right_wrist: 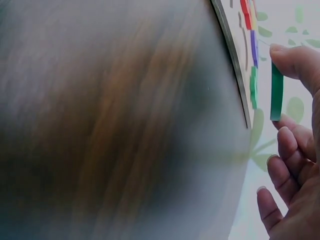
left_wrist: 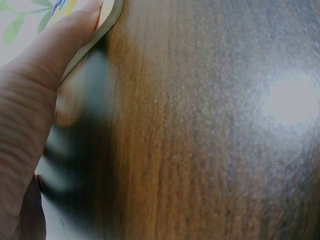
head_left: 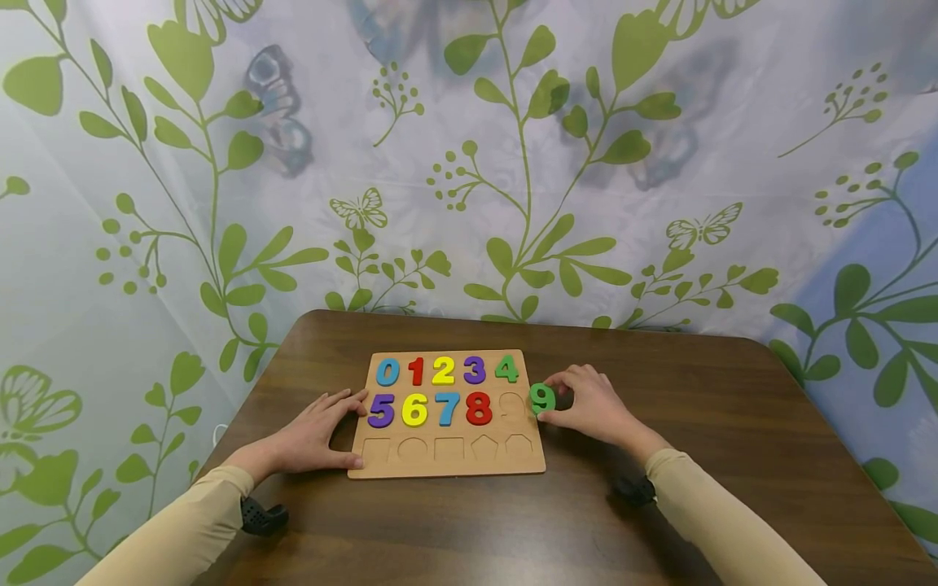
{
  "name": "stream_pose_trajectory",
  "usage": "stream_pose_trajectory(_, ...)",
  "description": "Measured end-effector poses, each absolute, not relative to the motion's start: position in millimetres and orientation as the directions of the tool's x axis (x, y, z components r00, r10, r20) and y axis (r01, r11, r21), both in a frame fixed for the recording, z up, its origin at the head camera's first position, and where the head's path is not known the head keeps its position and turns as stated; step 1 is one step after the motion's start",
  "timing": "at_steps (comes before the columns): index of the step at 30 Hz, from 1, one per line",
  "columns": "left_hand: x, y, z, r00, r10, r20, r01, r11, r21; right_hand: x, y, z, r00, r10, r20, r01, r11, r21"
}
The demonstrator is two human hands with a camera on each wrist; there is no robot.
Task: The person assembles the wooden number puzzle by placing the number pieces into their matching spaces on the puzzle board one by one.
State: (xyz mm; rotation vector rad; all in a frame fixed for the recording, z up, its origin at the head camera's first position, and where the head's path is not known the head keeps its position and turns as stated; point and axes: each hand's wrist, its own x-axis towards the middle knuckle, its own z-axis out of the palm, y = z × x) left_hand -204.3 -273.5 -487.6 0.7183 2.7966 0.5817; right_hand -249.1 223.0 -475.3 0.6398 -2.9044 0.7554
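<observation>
A wooden number puzzle board (head_left: 454, 468) lies on the table, with coloured numbers 0 to 8 seated in its two upper rows. My right hand (head_left: 595, 407) pinches the green number 9 (head_left: 542, 398) between thumb and fingertips at the board's right edge, beside the bare 9-shaped recess (head_left: 512, 405). In the right wrist view the green 9 (right_wrist: 277, 92) is seen edge-on, raised above the table. My left hand (head_left: 311, 435) spreads along the board's left side, thumb at the lower corner and fingertips at the upper left edge. Its thumb (left_wrist: 55, 47) rests on the board's edge in the left wrist view.
Along the board's bottom row run shallow shape outlines, among them a circle (head_left: 413, 450) and a pentagon (head_left: 484, 448). The brown wooden table (head_left: 696, 391) extends around the board. Behind it hangs a curtain (head_left: 410, 228) printed with green leaves and butterflies.
</observation>
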Motion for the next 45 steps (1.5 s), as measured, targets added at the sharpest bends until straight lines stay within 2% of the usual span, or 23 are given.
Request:
stream_pose_trajectory(22, -205.0, -275.2, -490.5, -0.859, 0.506, -0.077, 0.433, 0.799, 0.418, -255.0, 187.2, -482.2, -0.899, -0.426, 0.103, -0.428, 0.804, -0.412)
stream_pose_trajectory(45, -205.2, -274.9, -490.4, -0.861, 0.502, -0.075, 0.432, 0.802, 0.413, -255.1, 179.7, -480.6, -0.9, -0.433, 0.06, -0.417, 0.81, -0.412)
